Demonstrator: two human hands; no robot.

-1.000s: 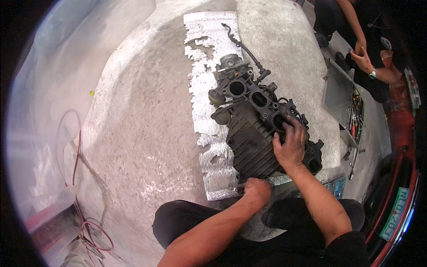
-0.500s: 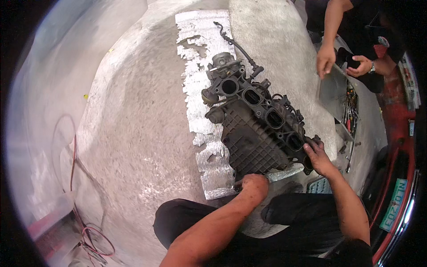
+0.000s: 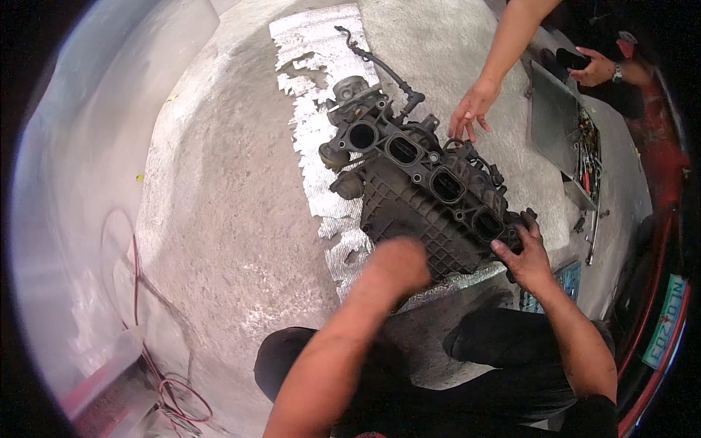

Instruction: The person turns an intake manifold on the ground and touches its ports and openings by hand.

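Observation:
A black engine intake manifold (image 3: 423, 219) lies slantwise before me, its row of ports facing up and its ribbed side toward me. My right hand (image 3: 527, 261) grips its near right end, thumb on top. Over the lower left of the ribbed face is my left hand (image 3: 400, 269), blurred by motion; its fingers are hidden, so what it holds, if anything, does not show. Beneath the manifold runs a torn strip of silver foil sheet (image 3: 310, 146). A thin black hose (image 3: 391, 71) extends from the manifold's far side.
Another person's hand (image 3: 475, 109) reaches down by the manifold's far right side; that person's other hand (image 3: 595, 67) holds something dark. At right stand an open metal toolbox (image 3: 558, 128) and a red vehicle (image 3: 657, 190). A red cable (image 3: 136, 292) loops at left.
My left hand has lifted from the manifold's near edge to over its ribbed face. The other person's hand has come down leftward to the manifold. My right hand keeps its grip.

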